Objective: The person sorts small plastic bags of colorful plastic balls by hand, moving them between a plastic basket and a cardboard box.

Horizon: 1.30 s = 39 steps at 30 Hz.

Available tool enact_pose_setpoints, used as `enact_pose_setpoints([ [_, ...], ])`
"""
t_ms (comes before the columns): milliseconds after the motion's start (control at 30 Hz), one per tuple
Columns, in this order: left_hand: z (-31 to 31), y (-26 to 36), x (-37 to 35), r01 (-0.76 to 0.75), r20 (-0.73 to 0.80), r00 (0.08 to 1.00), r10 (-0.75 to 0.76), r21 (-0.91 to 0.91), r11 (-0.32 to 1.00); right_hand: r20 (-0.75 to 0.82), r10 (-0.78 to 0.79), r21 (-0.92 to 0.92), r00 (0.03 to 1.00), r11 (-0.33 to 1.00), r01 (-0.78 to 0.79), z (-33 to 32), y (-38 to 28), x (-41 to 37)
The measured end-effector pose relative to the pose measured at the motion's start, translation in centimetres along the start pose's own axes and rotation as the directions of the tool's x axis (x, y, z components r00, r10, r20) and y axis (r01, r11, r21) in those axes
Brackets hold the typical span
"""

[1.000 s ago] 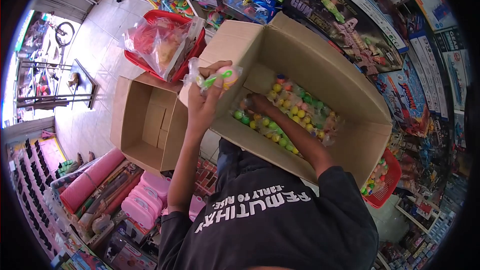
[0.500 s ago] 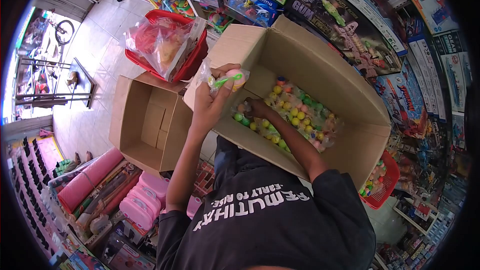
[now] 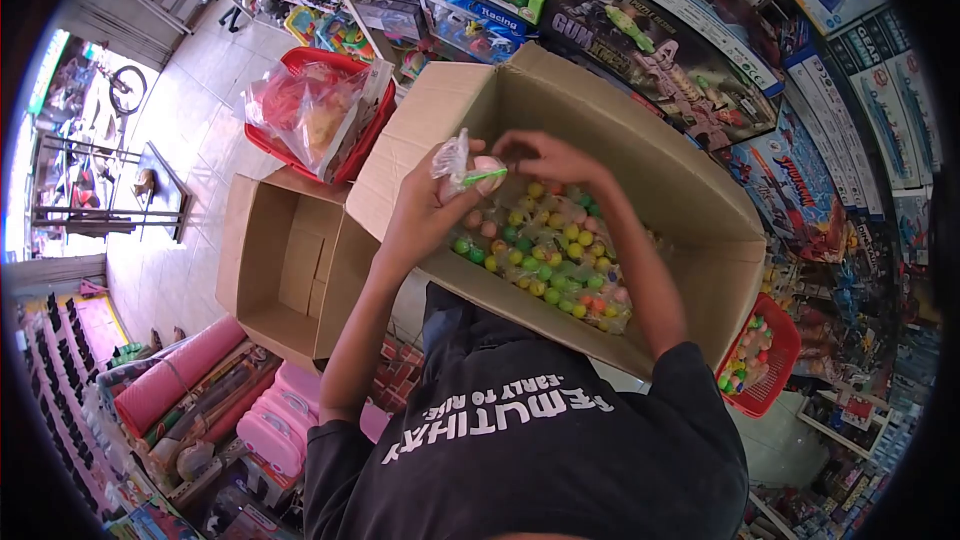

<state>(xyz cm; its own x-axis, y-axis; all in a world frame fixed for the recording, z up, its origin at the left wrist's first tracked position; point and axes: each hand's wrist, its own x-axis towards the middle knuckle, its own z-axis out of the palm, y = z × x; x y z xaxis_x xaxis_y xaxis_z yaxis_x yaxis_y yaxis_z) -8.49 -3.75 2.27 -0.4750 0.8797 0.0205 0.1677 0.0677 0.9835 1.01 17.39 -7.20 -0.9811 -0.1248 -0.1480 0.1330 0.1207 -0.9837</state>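
Observation:
My left hand (image 3: 422,202) is closed around a small clear plastic packet (image 3: 455,162) with a pink ball and a bright green piece showing in it. Just right of it, my right hand (image 3: 548,158) has its fingers bent in towards the packet; what they pinch, if anything, I cannot make out. Both hands are over the left end of a large open cardboard box (image 3: 690,215). On the box's floor lie many small bagged balls (image 3: 560,250) in yellow, green, orange and pink.
A smaller open cardboard box (image 3: 285,275) stands to the left. Behind it is a red basket (image 3: 380,120) filled with plastic bags. Another red basket (image 3: 780,360) with colourful balls sits at the right. Boxed toys (image 3: 660,50) line the shelves beyond, and pink cases (image 3: 275,430) lie lower left.
My right hand has risen from among the balls in the box up beside the packet in my left hand. My left hand has dipped slightly, still holding the packet.

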Motion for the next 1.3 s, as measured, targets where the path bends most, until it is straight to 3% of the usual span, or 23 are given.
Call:
enact_pose_setpoints([
  [67,0.5,-0.5,0.5,-0.016,-0.016,1.000,0.016,0.030,0.999,-0.157,-0.010,0.049,0.988,0.999,0.018,-0.3,-5.3,-1.8],
  [200,1.0,-0.3,1.7,0.071,0.074,0.993,-0.090,0.228,0.971,-0.211,-0.150,-0.013,0.966,0.988,0.151,-0.1,-7.3,-3.5],
  [267,1.3,-0.7,2.4,0.070,0.099,0.990,-0.102,0.289,0.955,-0.111,-0.294,-0.300,0.949,0.921,0.250,0.0,-7.4,-3.8],
  [333,1.7,-2.2,3.2,-0.057,0.142,0.990,0.013,0.308,0.950,-0.103,-0.354,-0.332,0.930,0.893,0.303,0.3,-6.2,-3.5],
  [400,2.1,-2.9,3.8,-0.038,0.195,0.981,-0.016,0.273,0.961,-0.094,-0.248,-0.377,0.964,0.905,0.196,0.5,-5.7,-3.8],
  [467,2.2,-3.0,4.4,-0.017,0.247,0.968,-0.045,0.242,0.970,-0.116,-0.238,-0.373,0.964,0.910,0.180,0.5,-5.5,-4.3],
  [533,2.2,-3.0,4.9,0.180,0.370,0.903,-0.218,0.135,0.974,-0.138,-0.224,-0.364,0.965,0.917,0.161,0.3,-5.1,-4.7],
  [733,3.1,-4.0,6.0,0.236,0.469,0.861,-0.196,-0.029,0.971,-0.147,-0.239,-0.366,0.960,0.914,0.172,-1.1,-2.5,-4.8],
  [800,3.5,-3.9,6.6,0.222,0.471,0.858,-0.207,0.024,0.975,-0.206,-0.125,-0.269,0.971,0.961,0.067,-1.0,-2.7,-5.1],
  [933,4.0,-5.4,8.8,0.269,0.469,0.837,-0.281,0.094,0.959,-0.270,-0.195,-0.185,0.943,0.972,0.148,-1.8,0.0,-4.5],
  [1000,4.5,-6.3,9.8,0.306,0.458,0.826,-0.328,0.125,0.944,-0.316,0.117,0.025,0.941,0.993,-0.116,-2.1,0.9,-4.6],
  [1100,5.1,-8.8,11.4,0.408,0.490,0.756,-0.434,0.167,0.898,-0.300,0.117,-0.067,0.947,0.988,-0.143,-2.2,3.4,-4.4],
  [1133,5.4,-11.1,12.4,0.145,0.553,0.753,-0.357,0.390,0.909,-0.302,0.120,-0.062,0.946,0.987,-0.146,-2.0,4.1,-4.4],
  [1167,5.6,-12.5,12.9,-0.143,0.626,0.722,-0.296,0.553,0.821,-0.282,0.127,-0.107,0.951,0.981,-0.162,-1.7,4.7,-4.5],
  [1200,5.9,-11.9,12.9,-0.143,0.629,0.717,-0.299,0.553,0.821,-0.263,0.132,-0.151,0.956,0.973,-0.176,-1.4,5.2,-4.5],
  [1233,6.4,-11.4,13.1,-0.214,0.628,0.626,-0.463,0.709,0.672,-0.267,0.026,-0.230,0.963,0.969,-0.089,-1.0,5.8,-4.6],
  [1267,6.9,-11.0,13.2,-0.309,0.579,0.533,-0.617,0.812,0.495,-0.276,0.031,-0.221,0.961,0.971,-0.095,-0.9,6.3,-4.6],
  [1300,7.2,-12.9,13.5,-0.319,0.587,0.521,-0.619,0.807,0.497,-0.282,0.056,-0.217,0.958,0.969,-0.120,-0.8,7.3,-4.6],
])
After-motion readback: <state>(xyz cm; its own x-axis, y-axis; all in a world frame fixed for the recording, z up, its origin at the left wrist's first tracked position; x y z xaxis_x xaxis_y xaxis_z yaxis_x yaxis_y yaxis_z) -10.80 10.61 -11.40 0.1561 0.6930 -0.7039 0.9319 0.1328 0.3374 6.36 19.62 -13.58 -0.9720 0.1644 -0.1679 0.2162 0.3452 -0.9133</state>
